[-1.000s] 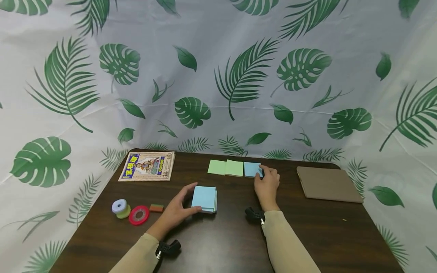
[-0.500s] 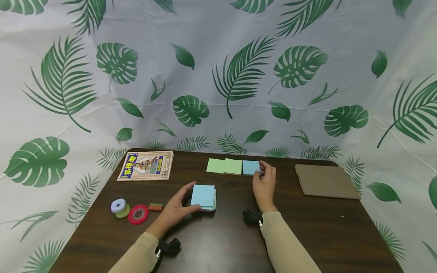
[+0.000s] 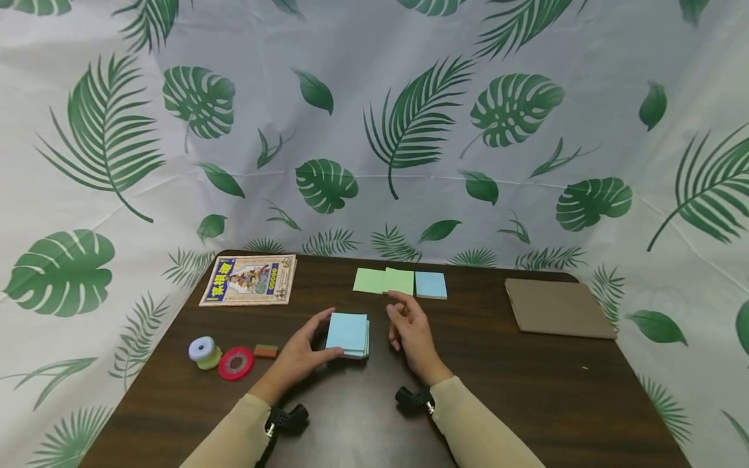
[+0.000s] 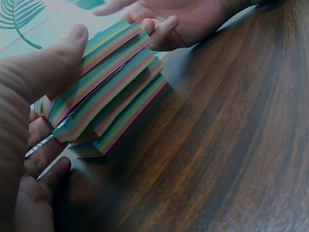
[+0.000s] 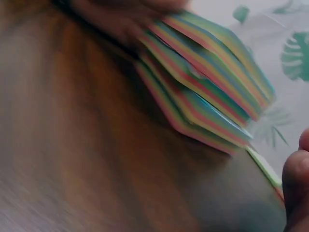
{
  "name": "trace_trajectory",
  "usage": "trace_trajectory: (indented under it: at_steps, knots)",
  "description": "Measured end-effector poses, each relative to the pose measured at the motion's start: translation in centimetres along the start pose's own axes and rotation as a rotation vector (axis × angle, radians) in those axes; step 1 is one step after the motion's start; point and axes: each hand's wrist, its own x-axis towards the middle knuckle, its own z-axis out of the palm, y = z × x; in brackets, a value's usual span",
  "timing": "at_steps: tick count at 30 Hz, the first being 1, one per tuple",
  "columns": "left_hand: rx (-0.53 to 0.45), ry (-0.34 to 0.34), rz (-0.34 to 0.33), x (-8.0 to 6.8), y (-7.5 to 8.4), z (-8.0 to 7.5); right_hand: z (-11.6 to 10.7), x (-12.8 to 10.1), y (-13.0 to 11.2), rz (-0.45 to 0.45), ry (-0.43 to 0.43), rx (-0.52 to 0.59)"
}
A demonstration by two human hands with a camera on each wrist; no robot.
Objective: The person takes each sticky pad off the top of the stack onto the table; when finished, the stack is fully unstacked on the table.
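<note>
My left hand (image 3: 302, 351) grips a stack of sticky note pads (image 3: 347, 333) by its left side, the thumb along the near edge. Light blue tops the stack; its sides (image 4: 113, 79) show stripes of several colours, and the pads sit unevenly. Just right of the stack is my right hand (image 3: 412, 335), its fingers loosely bent and holding nothing. Beyond it at the back lie two green sticky note pads (image 3: 370, 280) side by side, with a blue sticky note pad (image 3: 430, 285) at their right. In the right wrist view the stack is blurred.
An illustrated booklet (image 3: 251, 280) lies at the back left. Tape rolls (image 3: 205, 352), a red ring-shaped roll (image 3: 236, 363) and a small orange-green block (image 3: 266, 351) are left of my left hand. A brown notebook (image 3: 558, 307) lies at the right on the dark table (image 3: 526, 403).
My right hand has let go of the blue pad in the back row and moved left and nearer, beside the stack. My left hand keeps its grip on the stack.
</note>
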Motion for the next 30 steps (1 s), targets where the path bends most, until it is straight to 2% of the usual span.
trace_trajectory:
  at_steps: [3,5,12,16,25,30]
  knots:
    - [0.0,-0.002,0.006,0.1,0.2,0.0,0.8,-0.1,-0.1,0.044,-0.12,0.001]
    - [-0.006,0.002,0.011,0.2,0.3,-0.1,1.1,-0.1,-0.2,0.072,-0.187,-0.036]
    - [0.006,-0.007,0.018,0.1,0.4,0.0,1.4,0.1,0.0,0.079,-0.345,-0.316]
    - [0.001,-0.014,0.01,0.1,0.5,0.1,1.4,0.0,-0.1,0.073,-0.362,-0.363]
    - [-0.007,-0.007,0.01,0.0,0.4,0.2,1.3,-0.3,0.1,0.091,-0.366,-0.265]
    - [-0.014,0.009,0.041,-0.2,0.3,0.1,1.5,-0.2,0.2,0.061,-0.349,-0.222]
